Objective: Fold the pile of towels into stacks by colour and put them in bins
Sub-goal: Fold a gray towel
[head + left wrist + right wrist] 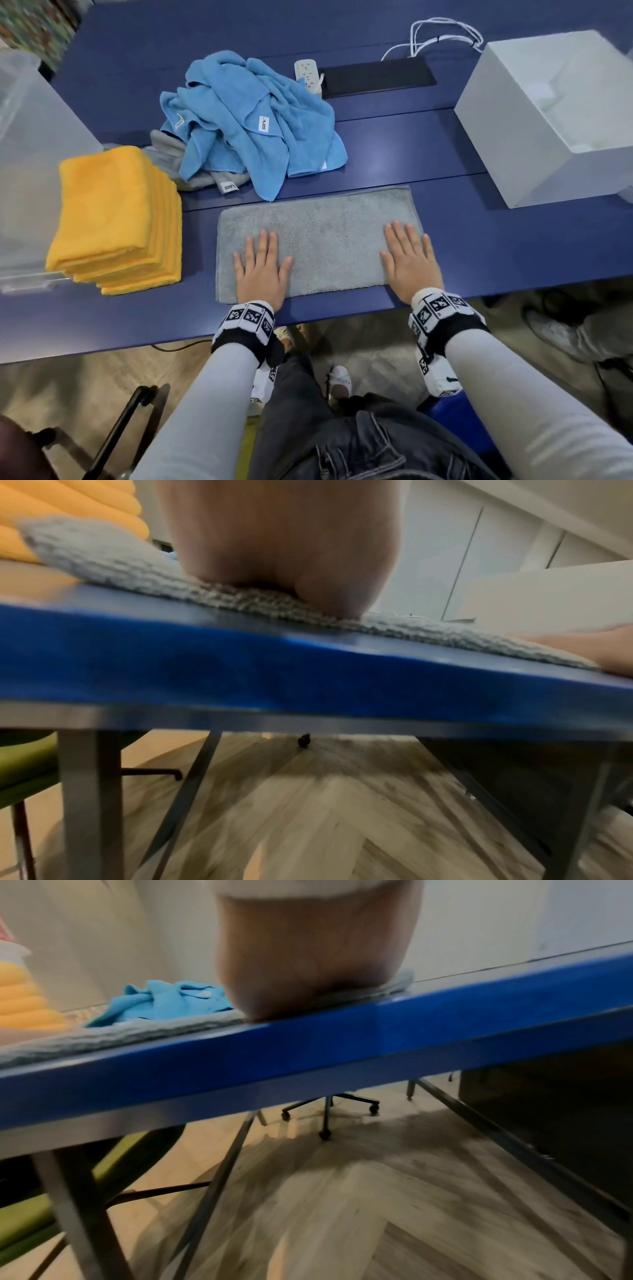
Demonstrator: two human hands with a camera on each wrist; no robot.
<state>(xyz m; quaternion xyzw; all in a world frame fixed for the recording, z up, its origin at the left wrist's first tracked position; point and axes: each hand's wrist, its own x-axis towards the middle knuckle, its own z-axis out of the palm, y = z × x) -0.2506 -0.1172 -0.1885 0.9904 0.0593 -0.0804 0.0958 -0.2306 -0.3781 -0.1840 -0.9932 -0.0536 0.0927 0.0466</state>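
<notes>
A grey towel (pixel 318 240) lay flat as a long rectangle on the blue surface (pixel 479 233), close to its near edge. Both hands rested palm-down on it with fingers straight and slightly spread, gripping nothing: the left hand (pixel 262 269) pressed the towel's near left part and the right hand (pixel 409 260) pressed its right end, the outer fingers reaching the towel's right border. In the left wrist view the heel of the left hand (pixel 281 547) sat on the towel's near hem (pixel 240 599) just above the surface edge (pixel 274 669); in the right wrist view the heel of the right hand (pixel 308 961) sat the same way on the grey hem (pixel 120 1034).

To the left of the towel stood a stack of folded yellow towels (pixel 116 219), apart from it and beside a clear plastic bin (pixel 30 144). Behind the towel sat a loose pile of light blue towels (pixel 253 123), with crumpled grey towels (pixel 205 171) partly under it; 1 blue corner hung down almost to the flat towel's far edge. A white bin (pixel 534 130) stood at the right, well apart from the towel. Farther back lay a white power strip (pixel 308 73), a flat black device (pixel 376 77) and white cables (pixel 442 34).
</notes>
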